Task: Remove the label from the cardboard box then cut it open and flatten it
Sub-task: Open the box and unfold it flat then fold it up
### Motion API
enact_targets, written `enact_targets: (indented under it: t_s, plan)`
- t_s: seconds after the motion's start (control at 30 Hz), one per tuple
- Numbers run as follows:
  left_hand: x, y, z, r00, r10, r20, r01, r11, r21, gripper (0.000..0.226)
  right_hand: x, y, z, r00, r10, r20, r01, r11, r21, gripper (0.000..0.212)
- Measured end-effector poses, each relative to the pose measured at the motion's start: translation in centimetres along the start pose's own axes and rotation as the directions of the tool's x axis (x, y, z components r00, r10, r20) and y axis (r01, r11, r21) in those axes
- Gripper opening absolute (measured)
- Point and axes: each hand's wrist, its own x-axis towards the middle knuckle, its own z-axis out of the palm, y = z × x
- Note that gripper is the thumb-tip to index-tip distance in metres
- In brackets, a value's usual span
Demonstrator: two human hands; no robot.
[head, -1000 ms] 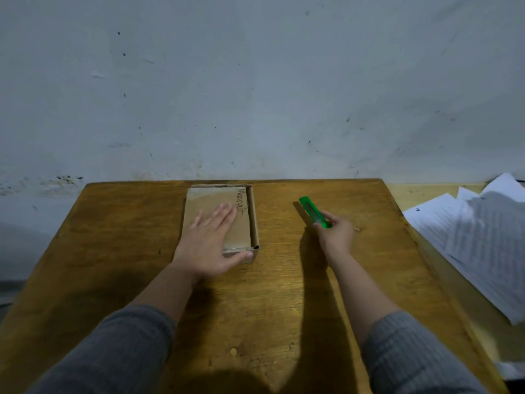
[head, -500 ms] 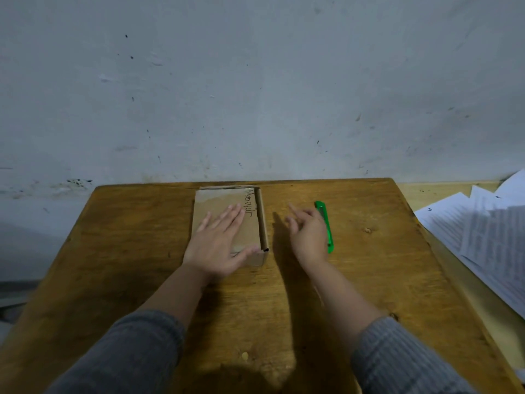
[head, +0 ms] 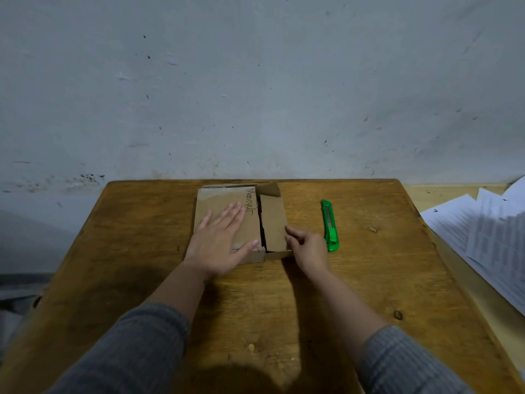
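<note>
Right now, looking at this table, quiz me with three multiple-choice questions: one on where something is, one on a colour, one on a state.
1. Where does the utility knife lie?
A. right of the cardboard box
B. on top of the box
C. in the right hand

2. What colour is the knife?
A. red
B. green
C. black

3. What is the left hand doing?
A. gripping the knife
B. hanging off the table
C. pressing flat on the box

Answers:
1 A, it rests on bare wood beside the box.
2 B, its body is bright green.
3 C, the open palm lies on the top panel.
</note>
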Motion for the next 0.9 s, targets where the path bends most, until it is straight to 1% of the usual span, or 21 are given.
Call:
enact_targets:
  t_s: [0.13, 0.23, 0.3, 0.33, 0.4, 0.5, 0.57, 0.63, 0.73, 0.8, 0.9]
  plan:
    - [0.0, -0.4, 0.0, 1.0, -0.001, 0.012, 0.001, 1.0, 0.009, 0.086, -0.6, -0.5, 0.0, 0.989, -0.147, -0.024, 0.142, 0.979, -0.144, 0.033]
    - [0.0, -0.4, 0.1, 1.0, 0.001, 0.014, -0.001, 1.0, 0.019, 0.088, -1.5, -2.0, -0.6, 0.936, -0.344, -0.073, 0.324, 0.924, -0.204, 0.028]
    - [-0.1, -0.4, 0.1, 1.0, -0.002, 0.009, 0.002, 1.0, 0.018, 0.088, -2.3, -2.6, -0.5, 0.896, -0.442, -0.04, 0.426, 0.883, -0.196, 0.025]
    - [-0.1, -0.5, 0.1, 1.0, -0.003, 0.006, 0.003, 1.0, 0.018, 0.088, -2.6, -2.6, -0.2, 0.892, -0.452, -0.008, 0.442, 0.876, -0.194, 0.025]
    - [-0.1, -0.5, 0.2, 1.0, -0.003, 0.001, 0.003, 1.0, 0.016, 0.087, -3.1, -1.9, 0.1, 0.917, -0.396, 0.042, 0.396, 0.895, -0.206, 0.026]
    - [-0.2, -0.5, 0.1, 1.0, -0.003, 0.0, 0.003, 1.0, 0.007, 0.086, -3.4, -0.5, 0.0, 0.953, -0.296, 0.062, 0.302, 0.934, -0.191, 0.028]
    - [-0.2, -0.4, 0.0, 1.0, -0.004, 0.003, 0.004, 1.0, 0.005, 0.087, -3.4, 0.0, -0.1, 0.957, -0.283, 0.066, 0.29, 0.941, -0.176, 0.031]
    - [-0.2, -0.3, -0.1, 1.0, -0.009, 0.005, 0.009, 1.0, 0.006, 0.089, -3.3, 0.3, -0.2, 0.951, -0.302, 0.065, 0.309, 0.928, -0.207, 0.034]
    - [-0.2, -0.2, -0.1, 1.0, -0.014, 0.0, 0.014, 1.0, 0.01, 0.087, -3.3, 0.6, 0.0, 0.927, -0.372, 0.044, 0.368, 0.884, -0.287, 0.04]
    - [-0.2, -0.3, 0.0, 1.0, -0.015, -0.006, 0.015, 1.0, 0.011, 0.085, -3.3, 0.5, 0.1, 0.897, -0.441, 0.022, 0.418, 0.834, -0.361, 0.038]
    - [-0.2, -0.2, 0.0, 1.0, -0.012, -0.011, 0.012, 1.0, 0.016, 0.083, -3.1, 0.4, 0.4, 0.826, -0.564, 0.0, 0.492, 0.719, -0.491, 0.033]
